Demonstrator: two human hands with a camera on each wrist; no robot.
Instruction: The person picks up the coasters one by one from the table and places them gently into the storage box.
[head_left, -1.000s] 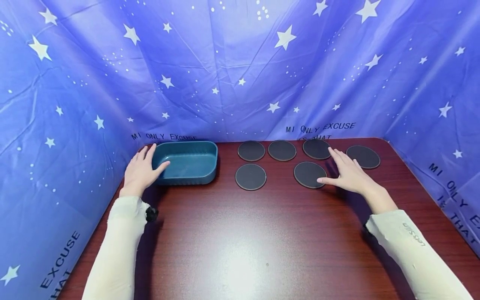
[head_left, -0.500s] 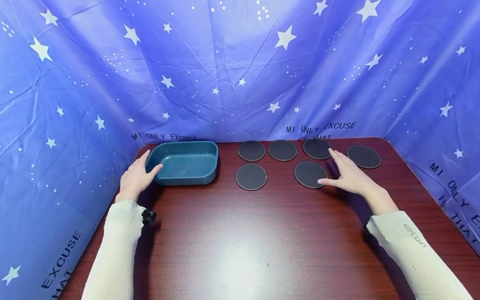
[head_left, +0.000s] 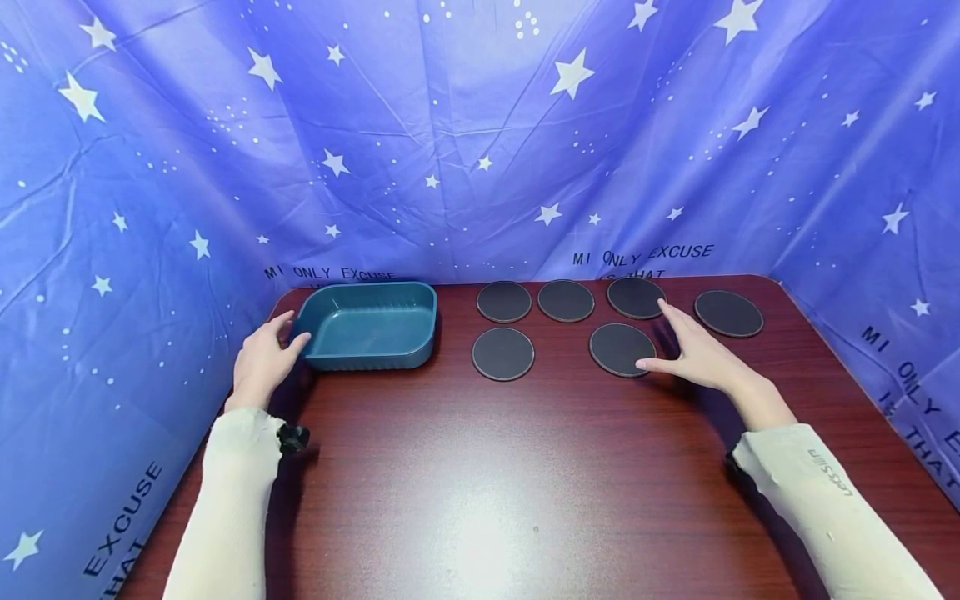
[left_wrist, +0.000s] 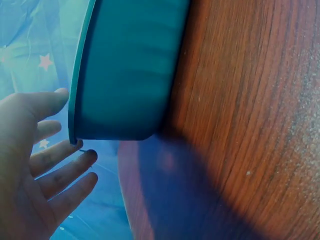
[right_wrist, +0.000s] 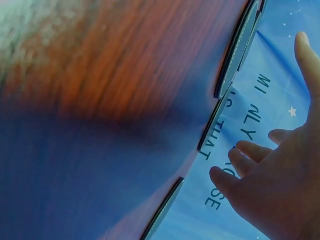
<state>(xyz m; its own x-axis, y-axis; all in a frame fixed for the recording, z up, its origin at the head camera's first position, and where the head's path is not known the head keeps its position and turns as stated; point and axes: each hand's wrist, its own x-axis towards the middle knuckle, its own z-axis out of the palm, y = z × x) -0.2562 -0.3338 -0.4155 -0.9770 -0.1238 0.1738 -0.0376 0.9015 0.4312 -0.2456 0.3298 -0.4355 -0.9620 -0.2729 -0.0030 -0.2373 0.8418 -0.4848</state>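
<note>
Pale sleeves, the left sleeve (head_left: 225, 508) at lower left of the frame and the right sleeve (head_left: 832, 500) at lower right, reach in over a dark red table (head_left: 390, 467). The left hand (head_left: 262, 360), its fingers loosely spread and holding nothing, has drawn back from over the dish's rim to just outside its left end; whether the thumb touches cannot be told. At right of centre, the right hand (head_left: 701, 354) spreads thumb and fingers wide, gripping nothing, little changed; its thumb overlaps the edge of the nearer right coaster (head_left: 618, 347), contact unclear. The nearer left coaster (head_left: 503, 353) lies flat near mid-frame. The green dish (head_left: 375, 362) sits upright at left of centre, unmoved, no coaster visible inside. Beyond, three coasters (head_left: 566, 301) line the table's back edge, with the far right coaster (head_left: 728, 313) past the fingers. A starry blue curtain (head_left: 450, 108) fills the upper frame. The left hand's retreat suggests the dish is released where it sits, with all six coasters yet to be lifted.
</note>
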